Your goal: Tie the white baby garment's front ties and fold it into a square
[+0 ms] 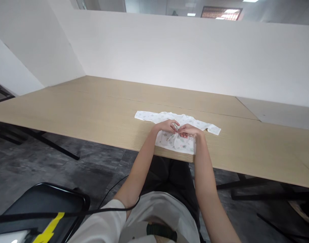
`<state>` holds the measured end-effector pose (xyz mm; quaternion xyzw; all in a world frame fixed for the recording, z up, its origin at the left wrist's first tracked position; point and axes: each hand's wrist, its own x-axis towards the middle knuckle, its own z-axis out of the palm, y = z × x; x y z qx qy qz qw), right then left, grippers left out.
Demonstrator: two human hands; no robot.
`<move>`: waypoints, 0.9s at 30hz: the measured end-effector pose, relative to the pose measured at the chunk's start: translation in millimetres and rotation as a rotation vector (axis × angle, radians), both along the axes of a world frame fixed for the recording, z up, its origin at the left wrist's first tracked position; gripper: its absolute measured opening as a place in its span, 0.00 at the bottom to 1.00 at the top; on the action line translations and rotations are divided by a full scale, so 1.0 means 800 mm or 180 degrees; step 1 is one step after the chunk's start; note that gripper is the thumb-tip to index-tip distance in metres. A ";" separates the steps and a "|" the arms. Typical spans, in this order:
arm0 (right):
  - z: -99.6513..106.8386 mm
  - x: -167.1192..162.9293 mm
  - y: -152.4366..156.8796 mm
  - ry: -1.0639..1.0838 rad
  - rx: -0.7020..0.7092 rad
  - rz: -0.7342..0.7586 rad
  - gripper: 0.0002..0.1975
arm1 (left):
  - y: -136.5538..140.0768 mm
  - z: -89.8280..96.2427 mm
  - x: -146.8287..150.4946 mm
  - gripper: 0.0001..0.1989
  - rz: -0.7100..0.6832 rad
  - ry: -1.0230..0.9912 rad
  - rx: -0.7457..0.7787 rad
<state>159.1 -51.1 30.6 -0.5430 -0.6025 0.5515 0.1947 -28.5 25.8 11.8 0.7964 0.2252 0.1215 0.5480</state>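
A small white baby shirt (185,145) with a faint print lies spread on the table near its front edge, its sleeves stretched out to both sides. Over the middle of its front, my left hand (168,126) pinches the shirt's fabric or a thin tie; which of these is too small to tell. My right hand (188,130) is closed right beside it, fingertips nearly meeting the left ones, also on the shirt's front. Between the two hands the cloth is slightly gathered and lifted.
The long wooden table (98,108) runs across the view, with a white partition (169,54) behind it. At lower left stands a black chair (50,199). A black cable (101,211) with yellow tape (49,229) passes over my left arm.
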 end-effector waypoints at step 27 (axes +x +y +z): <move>-0.008 0.002 0.004 0.0282 0.0091 0.0282 0.11 | -0.010 0.016 -0.009 0.29 -0.0147 -0.0318 -0.0429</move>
